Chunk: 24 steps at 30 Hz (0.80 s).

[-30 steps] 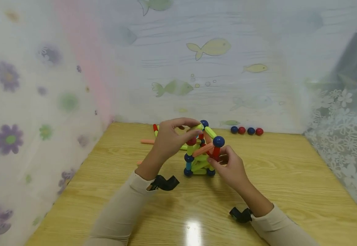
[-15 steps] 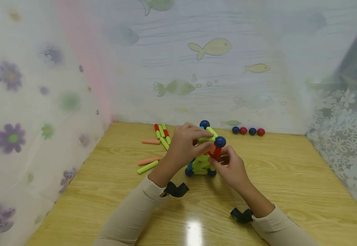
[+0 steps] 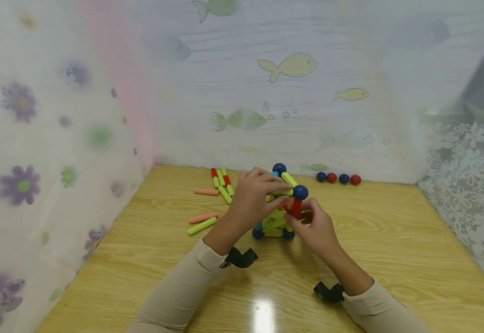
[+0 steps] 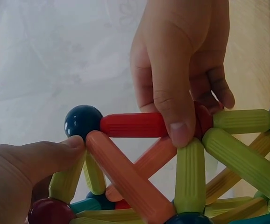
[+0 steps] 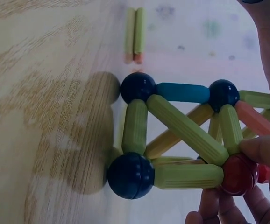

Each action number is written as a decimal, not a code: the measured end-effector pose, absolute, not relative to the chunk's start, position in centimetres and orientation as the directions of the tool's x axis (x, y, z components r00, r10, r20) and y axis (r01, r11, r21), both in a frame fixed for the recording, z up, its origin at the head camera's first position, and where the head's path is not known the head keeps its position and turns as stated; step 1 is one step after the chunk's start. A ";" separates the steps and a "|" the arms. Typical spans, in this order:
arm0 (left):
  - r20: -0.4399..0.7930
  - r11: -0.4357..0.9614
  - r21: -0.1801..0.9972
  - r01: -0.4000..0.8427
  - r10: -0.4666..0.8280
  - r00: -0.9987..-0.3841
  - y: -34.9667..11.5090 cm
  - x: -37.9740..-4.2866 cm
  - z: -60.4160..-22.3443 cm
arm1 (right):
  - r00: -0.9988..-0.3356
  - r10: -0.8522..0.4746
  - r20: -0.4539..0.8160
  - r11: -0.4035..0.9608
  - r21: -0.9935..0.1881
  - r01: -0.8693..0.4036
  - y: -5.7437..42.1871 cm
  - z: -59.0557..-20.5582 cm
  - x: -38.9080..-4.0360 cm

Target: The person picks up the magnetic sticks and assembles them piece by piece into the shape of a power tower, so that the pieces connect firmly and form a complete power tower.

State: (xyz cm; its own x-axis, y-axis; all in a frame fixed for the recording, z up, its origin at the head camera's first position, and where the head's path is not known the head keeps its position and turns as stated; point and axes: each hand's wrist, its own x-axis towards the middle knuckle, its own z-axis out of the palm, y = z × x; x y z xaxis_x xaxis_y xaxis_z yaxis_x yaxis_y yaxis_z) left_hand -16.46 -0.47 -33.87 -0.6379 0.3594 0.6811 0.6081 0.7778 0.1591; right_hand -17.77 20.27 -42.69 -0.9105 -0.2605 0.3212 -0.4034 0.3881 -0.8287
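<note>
On the table [image 3: 392, 222], the tower [image 5: 188, 130] stands lengthwise upright, pinched by left grip [image 3: 252, 192] and right grip [image 3: 317, 229].

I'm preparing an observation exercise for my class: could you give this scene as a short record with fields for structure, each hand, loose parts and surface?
Structure: ball-and-stick frame, partly built
Left hand: pinches a yellow-green stick that meets a blue ball
Right hand: holds a red ball in the frame
Loose sticks: yellow-green, orange and red, left of the frame
Loose balls: four in a row, blue, red, blue, red
Surface: wood-grain table
</note>
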 end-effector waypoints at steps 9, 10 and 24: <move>0.665 0.714 0.346 0.609 0.272 -0.696 -2.3 -16.1 -34.3 | -0.910 -0.258 0.325 0.381 -0.832 -0.404 20.3 -42.7 -17.9; 0.656 0.701 0.374 0.607 0.263 -0.708 -2.6 -16.1 -34.4 | -0.909 -0.257 0.328 0.380 -0.830 -0.407 20.3 -42.7 -17.9; 0.247 0.561 0.775 0.290 0.154 -0.957 -13.2 -17.6 -36.5 | -0.911 -0.254 0.325 0.388 -0.828 -0.404 20.3 -42.7 -17.8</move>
State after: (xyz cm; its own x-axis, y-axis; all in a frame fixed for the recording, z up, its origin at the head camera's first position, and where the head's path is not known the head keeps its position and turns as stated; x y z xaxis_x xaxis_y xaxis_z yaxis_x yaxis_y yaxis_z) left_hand -17.64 -13.15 -36.48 -0.9567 0.1541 0.2468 0.2903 0.5611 0.7751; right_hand -17.81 20.31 -42.67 -0.9108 -0.2541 0.3253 -0.4041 0.3884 -0.8281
